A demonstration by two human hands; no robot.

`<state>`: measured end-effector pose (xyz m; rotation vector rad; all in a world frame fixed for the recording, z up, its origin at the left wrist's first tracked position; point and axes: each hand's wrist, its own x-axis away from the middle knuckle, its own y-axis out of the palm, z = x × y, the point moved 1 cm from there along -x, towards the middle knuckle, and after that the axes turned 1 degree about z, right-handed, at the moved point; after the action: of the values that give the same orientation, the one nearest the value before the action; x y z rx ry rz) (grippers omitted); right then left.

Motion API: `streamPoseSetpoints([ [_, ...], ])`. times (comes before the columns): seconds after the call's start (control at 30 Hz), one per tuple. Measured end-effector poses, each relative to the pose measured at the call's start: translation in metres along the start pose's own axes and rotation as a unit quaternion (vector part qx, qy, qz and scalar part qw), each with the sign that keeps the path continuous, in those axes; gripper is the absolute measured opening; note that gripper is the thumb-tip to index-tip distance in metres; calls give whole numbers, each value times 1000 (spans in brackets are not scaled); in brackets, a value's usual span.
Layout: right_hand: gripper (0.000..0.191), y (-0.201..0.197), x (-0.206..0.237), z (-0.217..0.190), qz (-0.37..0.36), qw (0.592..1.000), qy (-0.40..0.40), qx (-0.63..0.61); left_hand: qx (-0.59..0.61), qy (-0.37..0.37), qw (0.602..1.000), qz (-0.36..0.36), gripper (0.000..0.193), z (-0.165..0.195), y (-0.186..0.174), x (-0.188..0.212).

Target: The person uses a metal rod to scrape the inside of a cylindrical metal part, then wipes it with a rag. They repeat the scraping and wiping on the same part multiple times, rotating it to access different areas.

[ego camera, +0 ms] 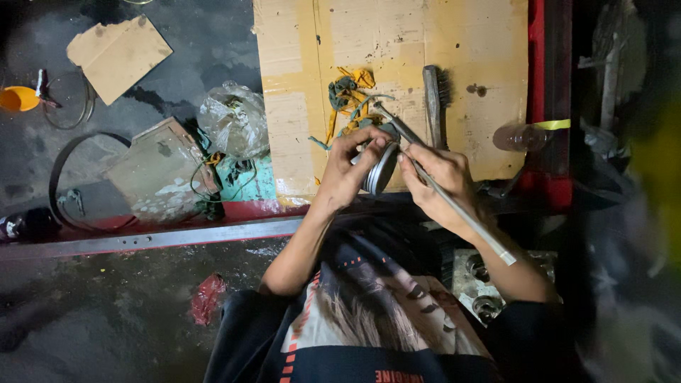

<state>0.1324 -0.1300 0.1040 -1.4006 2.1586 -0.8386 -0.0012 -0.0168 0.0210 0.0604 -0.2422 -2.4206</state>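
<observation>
My left hand (351,167) grips a round grey metal cylinder part (381,169), holding it on edge over the cardboard sheet (468,42). My right hand (440,177) holds a long thin metal tool (454,206) like a pen, its tip touching the top of the cylinder. The tool's shaft runs down past my right wrist. A yellow and green rag (347,96) lies just beyond my hands. A wire brush (433,103) lies upright on the cardboard beside it.
A clear plastic bag (234,117), a worn slab (159,170) and wire loops (67,99) lie on the dark floor at left. A red metal beam (142,237) crosses in front. A cardboard scrap (117,53) and an orange object (18,98) sit far left.
</observation>
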Motion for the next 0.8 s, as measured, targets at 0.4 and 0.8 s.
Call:
streamPoseSetpoints([
  [0.4,4,27,4,2,82,992,-84,-37,-13,16,1000,6,25,1,-9,-4],
  [0.8,11,34,2,4,133,981,-138,31,71,-34,996,-30,24,-3,-15,-10],
])
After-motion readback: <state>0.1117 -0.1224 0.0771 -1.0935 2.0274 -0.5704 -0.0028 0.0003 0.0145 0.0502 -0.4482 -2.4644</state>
